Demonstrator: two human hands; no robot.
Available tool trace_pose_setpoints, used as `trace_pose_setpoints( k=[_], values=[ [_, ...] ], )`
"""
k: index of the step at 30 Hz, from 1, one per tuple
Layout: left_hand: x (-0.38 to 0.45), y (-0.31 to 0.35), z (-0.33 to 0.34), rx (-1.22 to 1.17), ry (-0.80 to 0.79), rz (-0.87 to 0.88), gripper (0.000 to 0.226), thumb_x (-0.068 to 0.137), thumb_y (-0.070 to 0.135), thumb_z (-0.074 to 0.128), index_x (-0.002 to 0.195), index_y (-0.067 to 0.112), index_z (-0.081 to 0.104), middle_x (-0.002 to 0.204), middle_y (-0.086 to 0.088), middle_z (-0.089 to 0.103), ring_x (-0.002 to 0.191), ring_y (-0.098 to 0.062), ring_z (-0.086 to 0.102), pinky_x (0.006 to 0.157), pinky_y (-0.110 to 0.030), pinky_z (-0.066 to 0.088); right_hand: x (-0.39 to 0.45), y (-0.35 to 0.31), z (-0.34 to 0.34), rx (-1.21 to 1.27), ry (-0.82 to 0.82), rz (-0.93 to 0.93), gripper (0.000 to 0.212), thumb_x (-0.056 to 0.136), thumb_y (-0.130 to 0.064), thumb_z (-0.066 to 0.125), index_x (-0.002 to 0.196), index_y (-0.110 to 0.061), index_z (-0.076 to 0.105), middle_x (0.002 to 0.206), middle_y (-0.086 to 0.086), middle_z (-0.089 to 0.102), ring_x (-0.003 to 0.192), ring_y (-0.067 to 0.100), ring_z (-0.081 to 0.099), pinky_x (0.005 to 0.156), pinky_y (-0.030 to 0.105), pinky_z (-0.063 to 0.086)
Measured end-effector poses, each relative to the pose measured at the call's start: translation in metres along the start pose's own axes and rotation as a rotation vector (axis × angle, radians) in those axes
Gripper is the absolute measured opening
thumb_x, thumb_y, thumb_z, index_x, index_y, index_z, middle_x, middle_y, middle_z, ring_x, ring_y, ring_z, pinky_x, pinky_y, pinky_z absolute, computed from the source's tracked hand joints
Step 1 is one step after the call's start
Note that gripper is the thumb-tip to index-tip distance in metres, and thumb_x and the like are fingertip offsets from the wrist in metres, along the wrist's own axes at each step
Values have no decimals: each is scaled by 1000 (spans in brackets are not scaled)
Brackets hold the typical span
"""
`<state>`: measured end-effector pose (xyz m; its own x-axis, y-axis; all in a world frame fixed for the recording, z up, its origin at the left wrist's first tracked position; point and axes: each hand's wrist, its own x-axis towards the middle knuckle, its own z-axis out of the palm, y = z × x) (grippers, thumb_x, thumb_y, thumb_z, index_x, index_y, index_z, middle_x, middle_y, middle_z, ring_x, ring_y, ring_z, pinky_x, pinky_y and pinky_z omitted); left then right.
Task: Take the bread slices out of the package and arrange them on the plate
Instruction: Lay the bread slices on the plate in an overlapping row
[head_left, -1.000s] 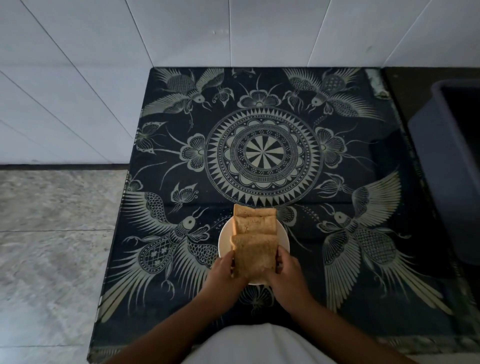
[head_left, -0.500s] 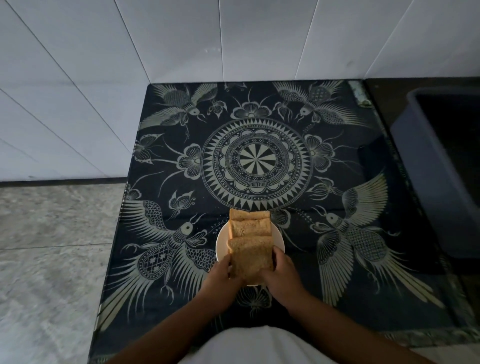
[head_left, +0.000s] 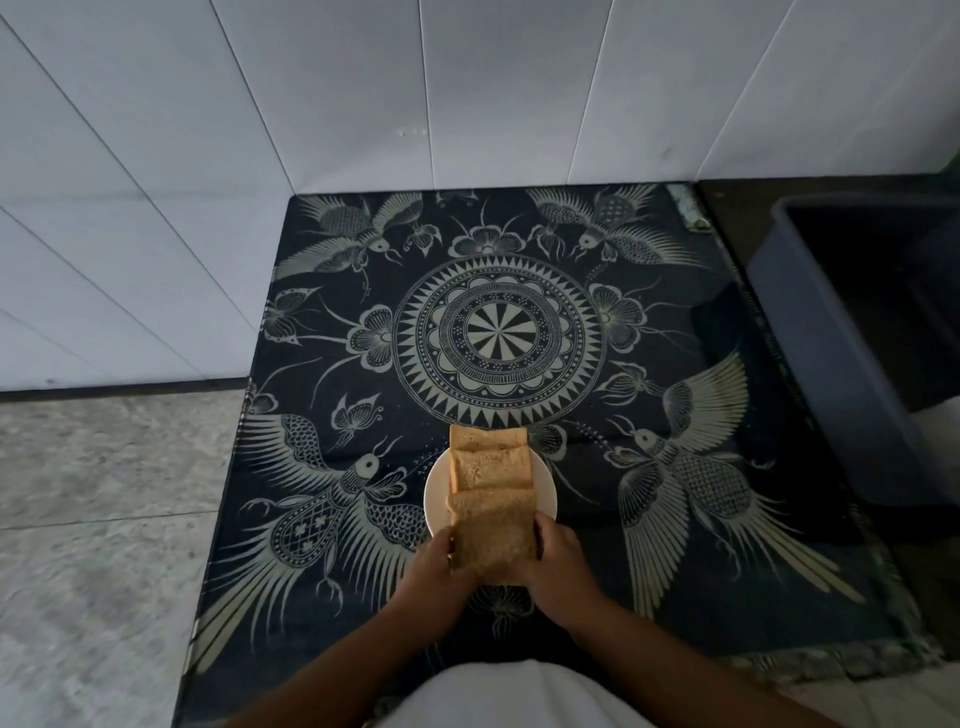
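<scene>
A small white plate (head_left: 435, 493) sits near the front middle of the patterned table. Three brown bread slices lie on it in an overlapping row running away from me: the far slice (head_left: 485, 439), the middle slice (head_left: 491, 467) and the near slice (head_left: 493, 535). My left hand (head_left: 434, 564) grips the near slice's left edge and my right hand (head_left: 558, 558) grips its right edge. The near slice overhangs the plate's front rim. No bread package is in view.
The table wears a dark cloth (head_left: 675, 519) with pale birds and a round centre motif. A grey plastic bin (head_left: 841, 343) stands to the right. White tiled wall runs behind and left; stone floor (head_left: 104, 519) lies at the left.
Both hands stay on the near slice's edges. The camera has tilted up slightly, so the table and plate sit lower in the frame.
</scene>
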<state>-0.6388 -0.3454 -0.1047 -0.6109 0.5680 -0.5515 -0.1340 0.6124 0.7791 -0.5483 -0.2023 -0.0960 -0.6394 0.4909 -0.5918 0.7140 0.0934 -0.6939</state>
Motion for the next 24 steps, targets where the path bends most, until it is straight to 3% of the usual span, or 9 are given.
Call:
trace_pose_setpoints(
  k=[4,8,11,13,15,19,21,24],
  values=[
    [0,1,1,16,22,14,36,74,29,69,105,36,52,102,10,60,89,-3,61,65,-16,51,-1,1,-2,26,22,-40,61,81,-28,73,138,-21,50,135,7,50,118,21,53,99,42,49],
    [1,1,1,9,24,-19,48,74,24,71,112,33,44,100,16,55,88,0,57,56,-6,45,-4,-1,-3,47,16,-52,57,80,-26,72,133,-22,54,129,4,55,114,19,56,96,44,52],
    [0,-1,1,7,18,-14,54,67,34,70,114,32,45,100,16,57,88,1,58,56,-4,45,-4,-1,-3,60,-6,-69,63,79,-25,73,137,-19,50,131,3,55,117,20,55,98,45,51],
    [0,-3,2,-12,19,-11,62,65,36,69,122,24,49,105,7,61,93,-7,62,68,-13,51,-3,-2,-3,73,-3,-58,58,81,-23,70,135,-20,51,128,3,57,114,19,57,96,45,52],
    [-1,-7,2,-30,17,-16,68,67,32,70,129,15,49,110,-1,62,98,-15,63,81,-33,56,-3,-1,-3,62,10,-45,54,81,-21,67,133,-21,52,126,2,57,108,17,58,90,41,54],
    [-7,-7,0,-4,-18,-15,66,71,33,73,130,17,48,112,-1,62,99,-14,63,79,-30,54,-3,3,-4,4,14,-36,54,80,-24,65,132,-22,52,125,2,53,104,17,55,81,34,51],
    [-10,-5,0,-4,-31,-13,71,66,41,70,130,20,47,114,-3,62,101,-15,62,82,-33,54,-4,4,-3,-7,14,-24,54,81,-25,65,133,-21,52,125,3,52,105,18,55,85,37,52],
    [-13,-3,2,-35,-26,-4,68,71,33,72,132,15,48,116,-6,63,104,-19,62,92,-43,53,-7,6,-2,-30,8,-27,57,82,-23,66,136,-16,50,129,8,50,112,24,55,92,43,53]
  ],
)
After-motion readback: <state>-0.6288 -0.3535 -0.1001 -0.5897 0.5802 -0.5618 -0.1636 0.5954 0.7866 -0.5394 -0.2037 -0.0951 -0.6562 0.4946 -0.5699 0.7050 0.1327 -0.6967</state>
